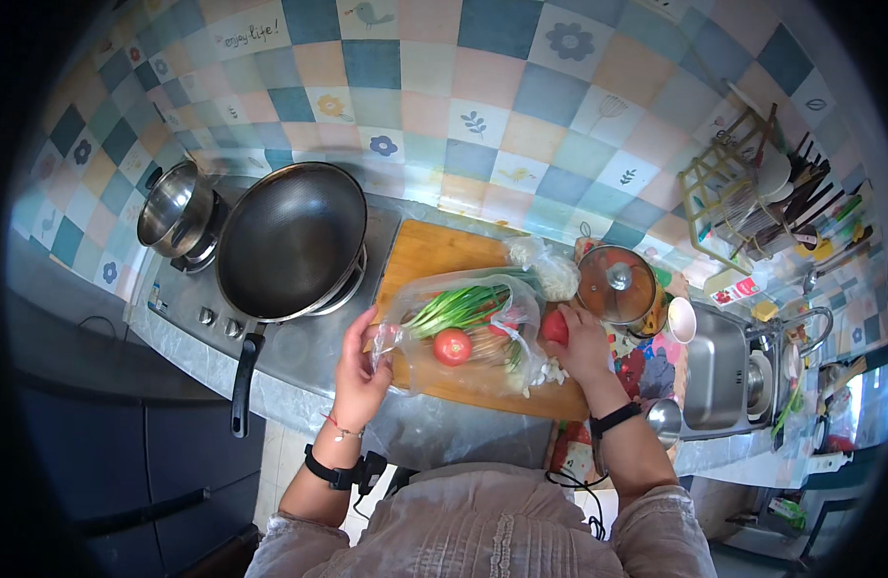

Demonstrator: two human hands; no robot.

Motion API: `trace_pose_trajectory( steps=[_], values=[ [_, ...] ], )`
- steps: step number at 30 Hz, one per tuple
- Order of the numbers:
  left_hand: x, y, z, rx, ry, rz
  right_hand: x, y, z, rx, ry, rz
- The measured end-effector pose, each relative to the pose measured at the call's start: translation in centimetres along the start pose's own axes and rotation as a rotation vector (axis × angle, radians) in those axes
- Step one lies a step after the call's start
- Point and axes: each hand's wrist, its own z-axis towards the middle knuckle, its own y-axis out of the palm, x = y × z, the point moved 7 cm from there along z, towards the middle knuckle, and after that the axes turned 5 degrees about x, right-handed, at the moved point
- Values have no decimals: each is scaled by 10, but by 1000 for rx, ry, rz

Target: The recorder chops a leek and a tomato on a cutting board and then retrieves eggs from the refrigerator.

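Observation:
A clear plastic bag point(407, 368) lies on a wooden cutting board point(429, 246). Through its film I see green onions point(462, 307), a red tomato point(452, 347) and part of another red item. At the bag's left end, my left hand point(364, 376) pinches the gathered film between thumb and fingers. My right hand point(582, 347) grips a red tomato point(555, 329) at the board's right side, its fingers covering part of it. Small white pieces point(551, 373) lie beside that hand. Behind the bag rests a pale bundle in clear plastic point(548, 267), contents unclear.
Left of the board, a wok point(292, 238) and a steel pot point(170, 209) sit on the gas stove; the wok's handle point(246, 386) juts past the counter edge. Rightward stand a glass-lidded pot point(617, 285), a white bowl point(681, 320), a metal bowl point(663, 423) and the sink point(715, 376).

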Motion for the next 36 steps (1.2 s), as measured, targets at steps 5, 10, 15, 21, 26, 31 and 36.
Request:
trace_pose_trajectory(
  steps=[5, 10, 15, 21, 26, 31, 36],
  values=[
    [8, -1, -7, -80, -109, -188, 0, 6, -4, 37, 17, -54],
    [8, -1, -9, -116, -129, -208, -22, -50, -18, 388, -91, 150],
    [9, 18, -8, -126, -142, -239, -142, -43, -48, -26, -578, 197],
    [27, 31, -9, -220, -121, -219, -84, 19, 17, -48, 48, -42],
    [27, 36, -13, -244, -135, -219, -85, 33, 31, -232, 8, -83],
    [13, 35, -8, -238, -165, -261, -100, -20, -2, 57, -196, 202],
    [18, 30, -1, -172, -74, -190, -44, -102, -41, 374, -77, 709]
  ],
)
